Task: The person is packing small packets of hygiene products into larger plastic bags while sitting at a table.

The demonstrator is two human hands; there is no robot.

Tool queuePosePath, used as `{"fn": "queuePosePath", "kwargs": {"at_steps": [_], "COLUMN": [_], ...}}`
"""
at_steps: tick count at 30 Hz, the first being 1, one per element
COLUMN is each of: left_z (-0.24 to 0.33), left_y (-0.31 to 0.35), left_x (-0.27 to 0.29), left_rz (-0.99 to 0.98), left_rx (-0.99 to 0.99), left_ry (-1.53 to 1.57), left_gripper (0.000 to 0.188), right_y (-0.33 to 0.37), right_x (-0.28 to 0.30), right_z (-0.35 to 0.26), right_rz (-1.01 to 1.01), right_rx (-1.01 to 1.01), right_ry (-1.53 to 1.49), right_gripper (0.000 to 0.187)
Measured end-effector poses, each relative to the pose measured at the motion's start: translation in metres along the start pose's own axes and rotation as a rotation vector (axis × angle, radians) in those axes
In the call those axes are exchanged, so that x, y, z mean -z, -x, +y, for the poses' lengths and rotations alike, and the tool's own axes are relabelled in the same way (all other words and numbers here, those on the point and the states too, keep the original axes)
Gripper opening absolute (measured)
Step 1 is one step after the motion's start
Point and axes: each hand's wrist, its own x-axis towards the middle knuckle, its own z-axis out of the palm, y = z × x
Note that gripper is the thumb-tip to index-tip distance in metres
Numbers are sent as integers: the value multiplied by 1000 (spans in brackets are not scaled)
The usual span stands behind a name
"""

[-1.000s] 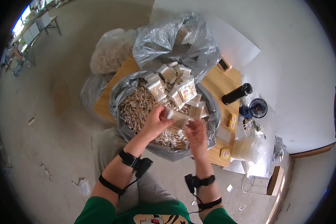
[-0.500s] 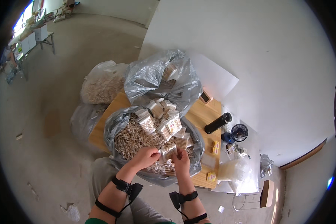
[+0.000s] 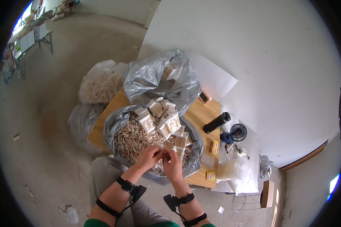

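My left hand (image 3: 149,156) and my right hand (image 3: 172,163) meet fingertip to fingertip above the near part of a grey plastic bag (image 3: 197,162). Both are closed in a pinch; what lies between the fingers is mostly hidden, with only a hint of clear film. Loose cotton swabs (image 3: 130,132) with brown sticks and white tips fill the bag. On top of them lie several small clear packets of swabs, among them a printed packet (image 3: 173,123) and a packet (image 3: 181,140) just beyond my right hand.
The bag stands on a wooden table (image 3: 98,128). Behind it is another grey bag (image 3: 140,83) with packets inside. Stuffed bags (image 3: 102,85) sit at the left. Rightward are a black bottle (image 3: 216,123), a small fan (image 3: 238,132), yellow boxes (image 3: 210,176) and a clear bag (image 3: 235,170).
My right hand has moved left to meet my left hand, and the fingertips now come together. The small swab packet seen between the hands before is no longer plainly visible there.
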Motion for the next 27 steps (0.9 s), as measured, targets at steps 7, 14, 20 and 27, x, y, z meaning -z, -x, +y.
{"fn": "queuePosePath", "kwargs": {"at_steps": [7,14,20,27], "left_z": [0,-6,-7,-9], "left_y": [-3,-4,-4,-3], "left_x": [4,5,6,7], "left_rz": [-66,-71,-70,-115], "left_rx": [-27,-45,-52,-65], "left_ry": [-24,-66,-66,-131], "left_gripper": [11,12,12,12], "right_y": [-4,-11,-13,-12], "right_x": [4,4,6,2], "right_z": [2,3,3,7], "right_rz": [-57,-112,-126,-123], "right_rx": [-56,-90,-94,-68], "right_ry": [-75,-79,-129,-11], "right_gripper": [27,26,25,28]}}
